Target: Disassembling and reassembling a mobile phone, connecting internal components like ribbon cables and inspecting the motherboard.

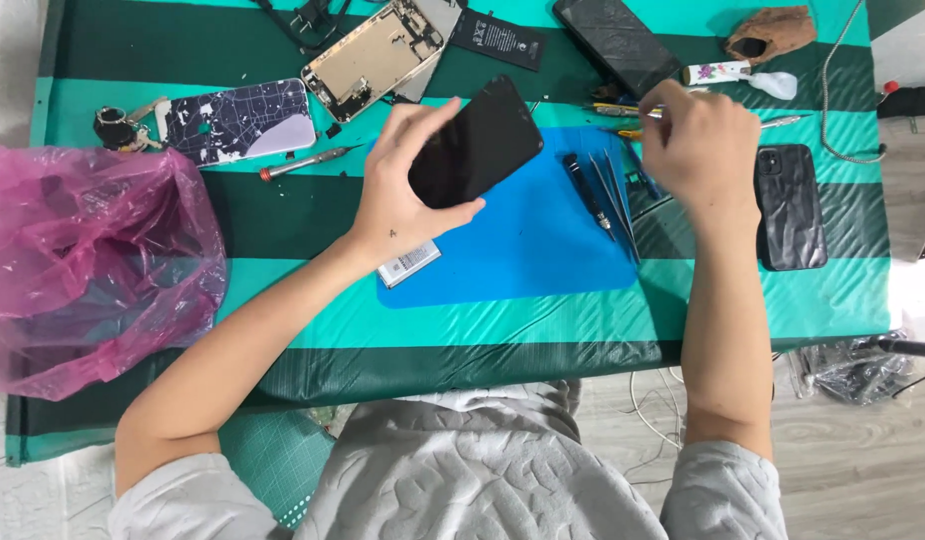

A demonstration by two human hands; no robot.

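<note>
Phone: the black phone sits in my left hand, lifted above the blue mat, its dark glass face up and its top tilted toward 1 o'clock.
Handling: I judge it light and stiff, a thin slab with a slick glass front (fragile, and a corner knock could crack it), so the long edges are the place to take it, not the face.
Left grip: my fingers wrap one long edge and my thumb presses the opposite edge near the lower end; the hold is narrow and closed on the phone.
Left arm: forearm comes up from 7 o'clock, wrist bent back, palm under the phone.
Right hand: my right hand is at 3 o'clock of the phone, knuckles up, fingers curled down among the small tools at the mat's far corner; I cannot tell whether it pinches anything.
Right arm: forearm runs straight up from 5 o'clock.
Nearby: tweezers and a dark screwdriver lie on the mat at 4 o'clock of the phone; a small battery lies under my left wrist; a black-cased phone rests beyond my right hand.
</note>
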